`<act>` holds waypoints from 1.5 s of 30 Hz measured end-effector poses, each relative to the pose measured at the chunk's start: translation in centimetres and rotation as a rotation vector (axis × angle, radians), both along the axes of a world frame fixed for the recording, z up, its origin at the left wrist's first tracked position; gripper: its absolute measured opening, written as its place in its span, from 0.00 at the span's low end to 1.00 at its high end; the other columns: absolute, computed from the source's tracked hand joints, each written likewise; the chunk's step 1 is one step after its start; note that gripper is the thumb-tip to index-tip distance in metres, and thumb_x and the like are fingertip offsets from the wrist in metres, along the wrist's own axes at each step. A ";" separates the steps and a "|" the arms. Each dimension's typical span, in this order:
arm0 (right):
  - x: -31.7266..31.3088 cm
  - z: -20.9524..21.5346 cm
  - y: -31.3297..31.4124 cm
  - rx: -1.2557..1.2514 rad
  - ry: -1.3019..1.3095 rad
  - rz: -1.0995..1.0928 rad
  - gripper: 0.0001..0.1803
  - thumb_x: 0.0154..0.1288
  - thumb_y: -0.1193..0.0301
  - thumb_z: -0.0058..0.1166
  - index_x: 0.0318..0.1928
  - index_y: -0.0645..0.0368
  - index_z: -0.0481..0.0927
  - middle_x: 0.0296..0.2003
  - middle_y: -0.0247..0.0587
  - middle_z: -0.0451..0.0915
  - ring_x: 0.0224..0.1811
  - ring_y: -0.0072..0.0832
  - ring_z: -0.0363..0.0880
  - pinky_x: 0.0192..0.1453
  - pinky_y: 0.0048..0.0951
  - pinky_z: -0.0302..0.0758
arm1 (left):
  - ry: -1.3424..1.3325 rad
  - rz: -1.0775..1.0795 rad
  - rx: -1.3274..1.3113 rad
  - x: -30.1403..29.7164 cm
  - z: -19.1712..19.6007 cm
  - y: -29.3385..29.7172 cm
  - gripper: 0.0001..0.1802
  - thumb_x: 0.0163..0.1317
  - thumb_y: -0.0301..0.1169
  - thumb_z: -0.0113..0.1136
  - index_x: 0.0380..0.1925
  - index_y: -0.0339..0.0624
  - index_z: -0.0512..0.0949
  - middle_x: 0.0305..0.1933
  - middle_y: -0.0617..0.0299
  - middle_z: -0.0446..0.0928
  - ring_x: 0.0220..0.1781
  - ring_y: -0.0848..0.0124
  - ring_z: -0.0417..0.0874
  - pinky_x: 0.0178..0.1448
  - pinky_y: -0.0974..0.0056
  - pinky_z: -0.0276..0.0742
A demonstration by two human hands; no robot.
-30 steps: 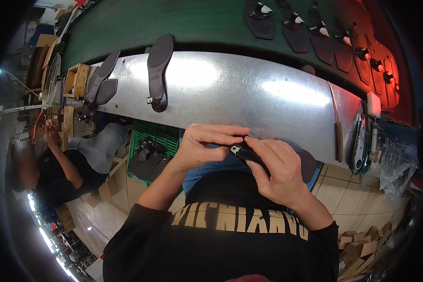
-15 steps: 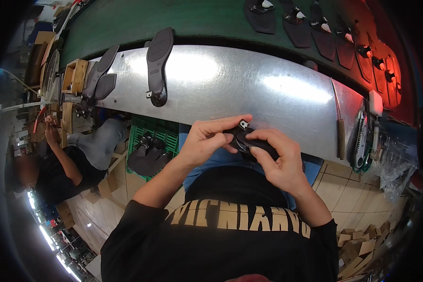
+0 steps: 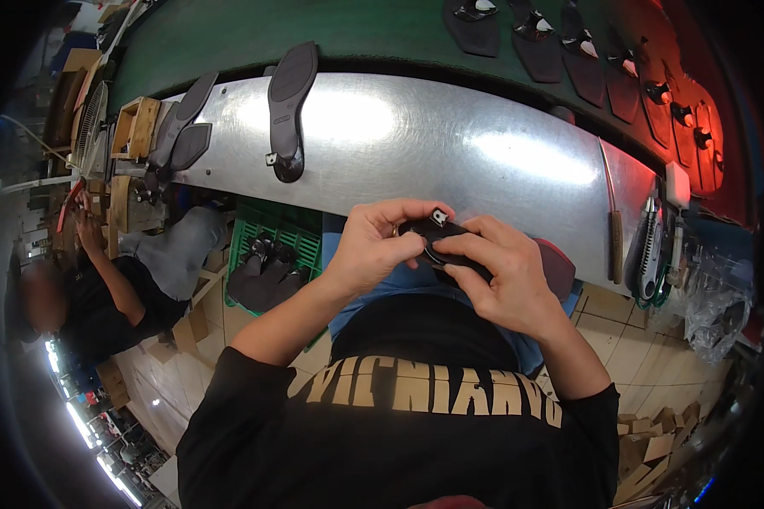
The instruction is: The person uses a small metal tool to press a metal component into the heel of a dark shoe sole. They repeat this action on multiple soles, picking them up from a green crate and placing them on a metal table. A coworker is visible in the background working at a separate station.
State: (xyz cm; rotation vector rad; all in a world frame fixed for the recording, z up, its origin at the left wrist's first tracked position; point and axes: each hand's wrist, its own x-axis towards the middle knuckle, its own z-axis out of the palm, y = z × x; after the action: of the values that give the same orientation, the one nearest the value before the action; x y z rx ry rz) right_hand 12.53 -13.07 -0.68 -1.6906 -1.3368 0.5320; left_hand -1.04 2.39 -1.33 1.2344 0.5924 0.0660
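Close to my body, just off the metal table's near edge, both hands hold a dark sandal [image 3: 463, 265]. My left hand [image 3: 371, 246] is closed around its heel end, thumb and fingers beside a small pale metal-looking tab that sticks up. My right hand [image 3: 505, 276] pinches the sandal's middle with thumb and forefinger. A dark rounded sole end shows beyond my right hand, probably the same sandal's toe. My fingers hide much of the piece. A similar dark sandal [image 3: 290, 110] lies sole up on the metal table, its heel end toward me.
The metal table [image 3: 433, 153] also bears more dark soles [image 3: 178, 127] at left. At right lie a wooden-handled tool [image 3: 615, 246] and a utility knife [image 3: 648, 242]. Sandals line the green belt [image 3: 356, 34] behind. A green crate [image 3: 310, 246] holds several sandals. A co-worker [image 3: 127, 280] sits at left.
The sandal has tilted in my hands, and a dark rounded sole end now shows to the right of my right hand. My left fingers have curled in more. The co-worker's arm has shifted.
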 end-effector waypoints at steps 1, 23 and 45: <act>0.1 0.0 0.1 -0.016 0.034 0.010 0.14 0.49 0.77 0.65 0.39 0.56 0.82 0.32 0.38 0.76 0.33 0.36 0.78 0.37 0.34 0.74 | -0.021 0.003 -0.005 0.0 -0.2 0.0 0.21 0.52 0.17 0.51 0.49 0.33 0.79 0.50 0.55 0.81 0.39 0.78 0.83 0.32 0.78 0.77; -0.2 -0.1 -0.2 0.188 -0.164 -0.046 0.14 0.48 0.76 0.66 0.38 0.56 0.82 0.30 0.41 0.76 0.28 0.34 0.77 0.31 0.31 0.72 | -0.148 0.056 -0.257 -0.3 -0.8 0.7 0.13 0.67 0.30 0.55 0.45 0.33 0.80 0.53 0.47 0.79 0.38 0.73 0.86 0.28 0.77 0.82; -1.8 -1.7 -1.0 0.034 -0.072 -0.219 0.09 0.53 0.74 0.66 0.31 0.57 0.76 0.21 0.39 0.77 0.22 0.36 0.78 0.27 0.33 0.72 | 0.123 -0.208 -0.118 -0.2 -0.9 -0.4 0.17 0.70 0.33 0.40 0.49 0.37 0.76 0.43 0.60 0.79 0.42 0.75 0.80 0.39 0.70 0.80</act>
State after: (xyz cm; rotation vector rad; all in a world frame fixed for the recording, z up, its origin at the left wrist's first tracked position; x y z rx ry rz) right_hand 10.76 -14.07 -2.41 -1.8155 -1.1849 0.3227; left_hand -1.28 2.03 -2.24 1.1841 0.5628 -0.2183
